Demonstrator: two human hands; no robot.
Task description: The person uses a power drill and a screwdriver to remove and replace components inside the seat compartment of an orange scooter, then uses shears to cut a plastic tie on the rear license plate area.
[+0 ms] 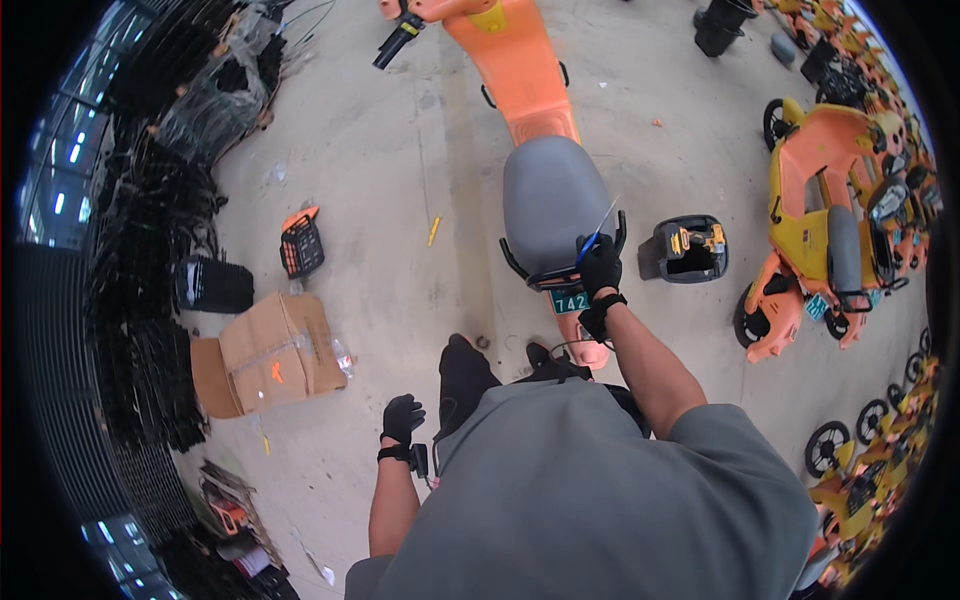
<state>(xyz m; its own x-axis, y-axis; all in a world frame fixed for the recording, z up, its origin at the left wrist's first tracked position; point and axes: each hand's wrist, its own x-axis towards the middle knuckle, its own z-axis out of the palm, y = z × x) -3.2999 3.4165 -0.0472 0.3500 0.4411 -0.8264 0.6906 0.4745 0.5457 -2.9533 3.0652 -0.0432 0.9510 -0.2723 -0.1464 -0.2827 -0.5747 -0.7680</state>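
Observation:
My right hand (pixel 600 268), in a black glove, is closed around a slim tool with a blue handle (pixel 588 247). The tool's thin pale shaft points up and to the right; it looks like a screwdriver. This hand is at the rear of an orange scooter (pixel 525 75), beside the black grab rail (pixel 516 258) behind its grey seat (pixel 556 200). Below the rail is a small green plate (pixel 570 301). My left hand (pixel 402 418), also gloved in black, hangs low at my side, holding nothing visible, its fingers loosely bent and partly apart.
Right of the scooter, a black bin (pixel 652 258) holds a yellow power drill (pixel 700 240). Orange-yellow scooters (pixel 815 230) stand farther right. On the left are a cardboard box (pixel 270 345), a black crate (pixel 213 284), a basket (pixel 301 246) and stacked black parts (pixel 150 290).

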